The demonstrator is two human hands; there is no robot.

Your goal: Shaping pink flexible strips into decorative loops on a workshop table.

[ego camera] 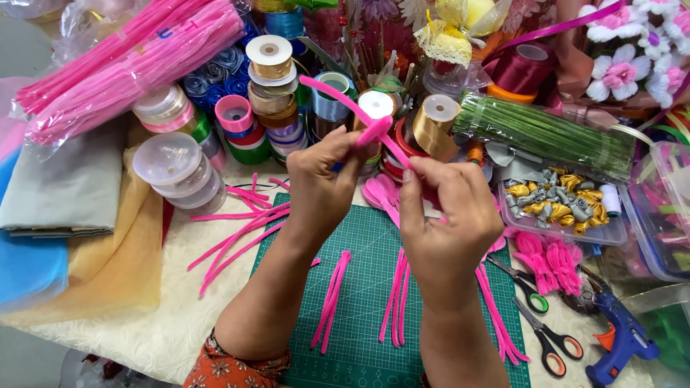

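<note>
Nearest of all, an orange patterned sleeve (230, 366) is seen at the bottom edge. Above it, a green cutting mat (363, 287) is spread on the table, and cut pink pieces (331, 298) are laid on it in small rows. Two pairs of scissors (543, 323) and a blue glue gun (622, 341) are placed to the right.

Over the mat, a pink fuzzy stem (359, 115) is held up by both hands. It is pinched tight by the left hand (320, 179) near a bent loop, and the fingers of the right hand (445, 208) are closed on its lower end. The stem is slanted, with its long end pointed up and to the left, away from both grips. The left hand is nearer to that free end.

Farther back, ribbon rolls (269, 72), clear round tubs (172, 169) and a bag of green stems (539, 133) are crowded behind the hands. A big bundle of pink stems (129, 65) is laid at the far left.
</note>
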